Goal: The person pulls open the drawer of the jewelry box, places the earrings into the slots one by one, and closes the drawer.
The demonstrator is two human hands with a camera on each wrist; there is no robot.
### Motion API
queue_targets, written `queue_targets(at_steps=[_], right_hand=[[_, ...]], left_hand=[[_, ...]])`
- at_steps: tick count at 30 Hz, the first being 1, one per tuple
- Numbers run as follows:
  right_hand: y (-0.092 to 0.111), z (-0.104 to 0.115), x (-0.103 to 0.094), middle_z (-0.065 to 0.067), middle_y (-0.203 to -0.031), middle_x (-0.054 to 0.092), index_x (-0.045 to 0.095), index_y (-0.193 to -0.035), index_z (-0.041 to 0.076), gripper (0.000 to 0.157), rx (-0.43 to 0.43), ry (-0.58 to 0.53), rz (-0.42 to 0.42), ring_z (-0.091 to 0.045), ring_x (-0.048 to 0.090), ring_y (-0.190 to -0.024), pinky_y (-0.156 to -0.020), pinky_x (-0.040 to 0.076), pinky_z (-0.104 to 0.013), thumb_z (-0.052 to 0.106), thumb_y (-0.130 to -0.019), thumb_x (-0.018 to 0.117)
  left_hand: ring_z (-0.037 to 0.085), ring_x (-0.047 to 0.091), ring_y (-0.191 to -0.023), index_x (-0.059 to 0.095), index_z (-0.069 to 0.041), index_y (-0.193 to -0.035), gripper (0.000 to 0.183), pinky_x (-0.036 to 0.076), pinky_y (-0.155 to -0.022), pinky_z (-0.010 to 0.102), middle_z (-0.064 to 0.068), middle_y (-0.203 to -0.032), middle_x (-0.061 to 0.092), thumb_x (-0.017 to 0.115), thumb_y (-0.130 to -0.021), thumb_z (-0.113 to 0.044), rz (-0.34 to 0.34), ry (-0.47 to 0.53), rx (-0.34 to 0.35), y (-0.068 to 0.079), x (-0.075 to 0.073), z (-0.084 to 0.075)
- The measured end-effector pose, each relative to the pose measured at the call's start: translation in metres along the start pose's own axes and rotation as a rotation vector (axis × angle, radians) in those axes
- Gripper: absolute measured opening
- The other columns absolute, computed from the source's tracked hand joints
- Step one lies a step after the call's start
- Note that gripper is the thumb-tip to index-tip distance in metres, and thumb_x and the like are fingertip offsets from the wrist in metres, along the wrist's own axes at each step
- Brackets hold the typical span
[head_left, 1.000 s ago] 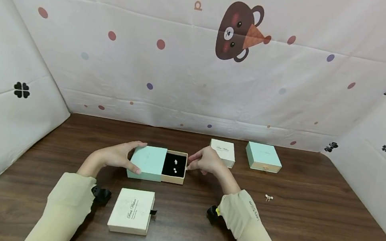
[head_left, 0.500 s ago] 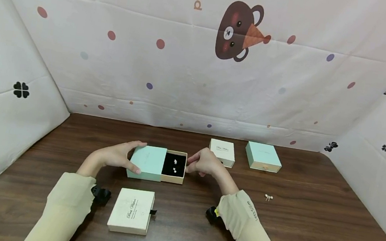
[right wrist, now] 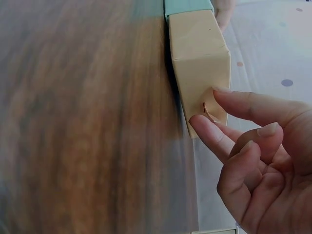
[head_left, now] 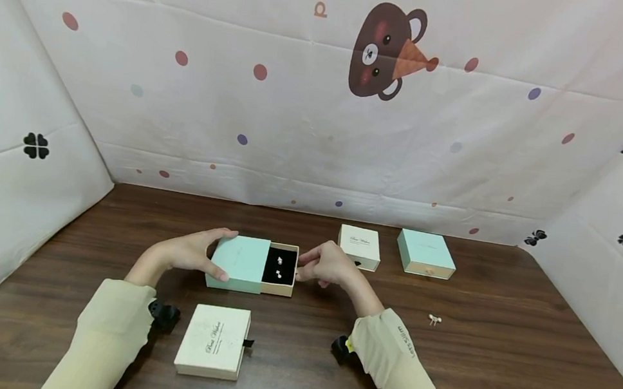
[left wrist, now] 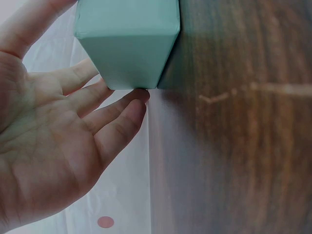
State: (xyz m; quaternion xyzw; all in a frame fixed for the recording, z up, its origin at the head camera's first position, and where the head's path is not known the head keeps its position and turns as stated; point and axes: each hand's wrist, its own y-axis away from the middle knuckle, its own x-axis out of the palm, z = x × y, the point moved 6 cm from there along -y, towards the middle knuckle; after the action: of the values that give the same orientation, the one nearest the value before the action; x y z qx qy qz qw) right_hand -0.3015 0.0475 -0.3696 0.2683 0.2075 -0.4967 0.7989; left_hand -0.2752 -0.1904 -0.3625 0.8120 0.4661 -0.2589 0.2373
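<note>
The open box (head_left: 238, 260) is showing smooth, matt card, and its drawer (right wrist: 200, 80) is looking like paper-covered card, equally dull. At 3 o'clock in it, the pad (head_left: 271, 267) is appearing matt and velvety, while the studs (head_left: 280, 260) are gleaming like pearl or metal. At 6 o'clock, the white box (head_left: 212, 341) is looking like smooth card. The table (head_left: 503, 348) is showing smooth wood grain, gently shining. At 12 o'clock, the backdrop (head_left: 298, 115) is creasing like thin cloth.
</note>
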Motion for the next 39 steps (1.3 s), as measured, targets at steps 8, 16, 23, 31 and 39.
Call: queue_targets(at_steps=[8,16,23,31,39], right_hand=[[0.0,0.001,0.005,-0.006,-0.083,0.071,0.067,-0.107,0.002,0.036,-0.025,-0.054,0.038,-0.007,0.046,-0.044,-0.041,0.039,-0.021,0.01,-0.073,0.076],[0.0,0.001,0.008,-0.009,-0.083,0.07,0.066,-0.108,-0.001,0.037,-0.044,-0.098,0.056,-0.007,0.04,-0.04,-0.04,0.037,-0.02,0.006,-0.073,0.075],[-0.001,0.002,0.01,-0.009,-0.084,0.07,0.066,-0.108,0.0,0.036,-0.046,-0.099,0.05,-0.007,0.038,-0.038,-0.04,0.037,-0.02,0.006,-0.074,0.074],[-0.003,0.002,0.012,-0.007,-0.084,0.07,0.066,-0.108,0.003,0.036,-0.057,-0.078,0.041,-0.008,0.039,-0.038,-0.04,0.037,-0.021,0.009,-0.074,0.075],[-0.004,0.003,0.014,-0.007,-0.084,0.07,0.066,-0.11,0.003,0.036,-0.083,-0.073,0.051,-0.009,0.039,-0.037,-0.04,0.037,-0.022,0.009,-0.076,0.074]], left_hand=[[0.04,0.022,-0.13,0.027,0.003,-0.14,0.095,0.024,-0.1,0.058,0.024,-0.145,0.023,0.082,-0.067,-0.024,0.001,0.003,0.002,-0.001,0.0,0.0],[0.04,0.022,-0.13,0.027,0.003,-0.14,0.096,0.024,-0.1,0.058,0.024,-0.145,0.022,0.082,-0.066,-0.025,0.001,-0.004,-0.006,-0.001,0.0,0.001],[0.04,0.022,-0.13,0.027,0.002,-0.141,0.096,0.024,-0.1,0.058,0.024,-0.145,0.022,0.082,-0.067,-0.026,0.002,-0.016,-0.008,-0.001,0.0,0.002],[0.041,0.02,-0.131,0.027,0.002,-0.141,0.096,0.024,-0.1,0.058,0.024,-0.145,0.021,0.082,-0.067,-0.026,0.005,-0.009,-0.002,0.0,0.0,0.001],[0.04,0.022,-0.13,0.027,0.003,-0.14,0.096,0.025,-0.1,0.058,0.024,-0.145,0.023,0.082,-0.067,-0.025,0.005,-0.011,0.002,0.0,0.0,0.0]])
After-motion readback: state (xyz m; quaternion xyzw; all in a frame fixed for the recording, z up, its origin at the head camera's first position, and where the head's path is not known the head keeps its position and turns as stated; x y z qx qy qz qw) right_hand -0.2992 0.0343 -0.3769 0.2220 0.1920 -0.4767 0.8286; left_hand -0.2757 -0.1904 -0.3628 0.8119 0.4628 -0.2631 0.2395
